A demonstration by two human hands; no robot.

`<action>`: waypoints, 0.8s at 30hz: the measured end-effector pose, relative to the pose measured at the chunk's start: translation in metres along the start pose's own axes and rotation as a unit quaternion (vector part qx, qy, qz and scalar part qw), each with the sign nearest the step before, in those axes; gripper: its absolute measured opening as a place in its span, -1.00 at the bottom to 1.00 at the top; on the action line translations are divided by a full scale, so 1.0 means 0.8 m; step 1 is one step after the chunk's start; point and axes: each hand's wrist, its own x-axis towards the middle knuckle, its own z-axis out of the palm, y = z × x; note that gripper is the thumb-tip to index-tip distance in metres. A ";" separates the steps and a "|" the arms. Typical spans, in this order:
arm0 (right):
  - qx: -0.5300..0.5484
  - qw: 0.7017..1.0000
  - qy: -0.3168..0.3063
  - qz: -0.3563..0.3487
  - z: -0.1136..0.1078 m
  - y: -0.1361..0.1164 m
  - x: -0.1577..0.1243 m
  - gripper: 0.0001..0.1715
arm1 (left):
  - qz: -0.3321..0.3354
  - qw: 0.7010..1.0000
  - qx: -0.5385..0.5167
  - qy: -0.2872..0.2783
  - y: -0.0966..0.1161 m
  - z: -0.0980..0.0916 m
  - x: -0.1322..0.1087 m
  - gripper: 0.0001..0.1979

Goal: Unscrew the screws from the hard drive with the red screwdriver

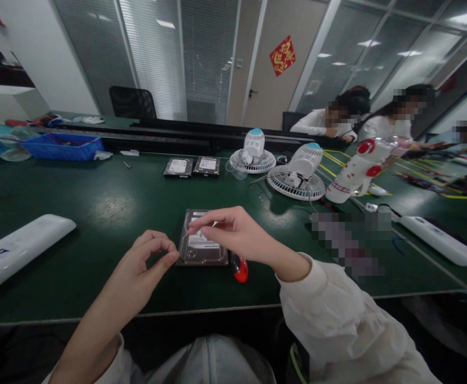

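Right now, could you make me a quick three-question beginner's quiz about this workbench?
1. How many hard drives lie on the green table?
2. True or false: a red-and-black object lies to the right of the nearest drive.
3. Which hand partly covers that drive's white label in this view? A) left B) right

Key: 1. Three. 2. True. 3. B, the right hand.

Loose white sleeves (337, 314); gathered cuffs (315, 274); grey garment (221, 357)
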 end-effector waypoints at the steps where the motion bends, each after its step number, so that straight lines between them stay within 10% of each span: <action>1: 0.013 1.000 0.010 0.002 -0.003 -0.002 0.000 -0.76 | -0.007 1.000 -0.002 -0.012 -0.003 0.000 0.002 -0.76; 24: 0.021 0.999 0.015 0.021 -0.007 -0.008 0.000 -0.82 | -0.071 0.994 0.018 -0.085 -0.015 0.007 0.005 -0.72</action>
